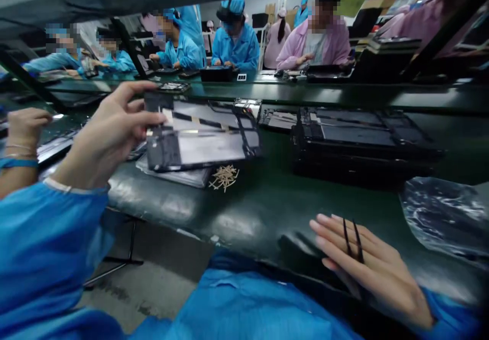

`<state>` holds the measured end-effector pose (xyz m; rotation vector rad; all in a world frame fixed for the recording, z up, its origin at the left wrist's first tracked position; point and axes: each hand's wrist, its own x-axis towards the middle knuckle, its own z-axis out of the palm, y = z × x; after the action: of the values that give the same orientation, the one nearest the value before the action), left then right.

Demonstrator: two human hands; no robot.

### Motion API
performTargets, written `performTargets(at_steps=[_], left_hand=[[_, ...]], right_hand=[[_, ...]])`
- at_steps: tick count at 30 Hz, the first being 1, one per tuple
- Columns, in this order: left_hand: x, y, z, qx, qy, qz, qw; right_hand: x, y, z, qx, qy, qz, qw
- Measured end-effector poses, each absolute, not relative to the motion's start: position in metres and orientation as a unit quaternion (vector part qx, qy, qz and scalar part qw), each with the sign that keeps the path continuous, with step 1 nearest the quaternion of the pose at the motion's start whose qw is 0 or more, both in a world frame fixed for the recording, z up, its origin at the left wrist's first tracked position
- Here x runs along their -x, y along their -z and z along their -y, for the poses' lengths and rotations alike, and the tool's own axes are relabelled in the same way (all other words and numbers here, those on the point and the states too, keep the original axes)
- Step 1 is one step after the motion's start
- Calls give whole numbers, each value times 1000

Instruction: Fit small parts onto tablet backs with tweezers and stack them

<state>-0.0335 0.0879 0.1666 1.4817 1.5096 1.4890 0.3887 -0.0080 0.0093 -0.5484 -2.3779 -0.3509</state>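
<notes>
My left hand pinches the left edge of an opened tablet, tilted above the bench, its grey battery cells and black ribbon cables showing. Below it, a flat silvery-grey thing lies on the green bench, beside a small heap of thin beige strips. At the front edge of the bench is my right hand, fingers stretched out and close together. Two thin black strips cross its fingers; whether they are bands or part of a tool I cannot tell.
Stacked opened tablets stand at the right, near a clear plastic bag. More device parts lie under the raised shelf. A co-worker's hand is at the far left. Several people work across the bench.
</notes>
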Motion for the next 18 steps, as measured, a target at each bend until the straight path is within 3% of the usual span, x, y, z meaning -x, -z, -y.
performTargets(at_steps=[6,9,18], left_hand=[[-41,-175,-280,-565,-620,-449,307],[-124,-161,-361,-547,-578,-421,436],[-312,-74,-443,-635,-429,-352,536]], right_hand=[[-398,7,-20,224,87,899,366],[-399,6,-20,234,76,898,365],[-400,17,-25,245,190,888,340]])
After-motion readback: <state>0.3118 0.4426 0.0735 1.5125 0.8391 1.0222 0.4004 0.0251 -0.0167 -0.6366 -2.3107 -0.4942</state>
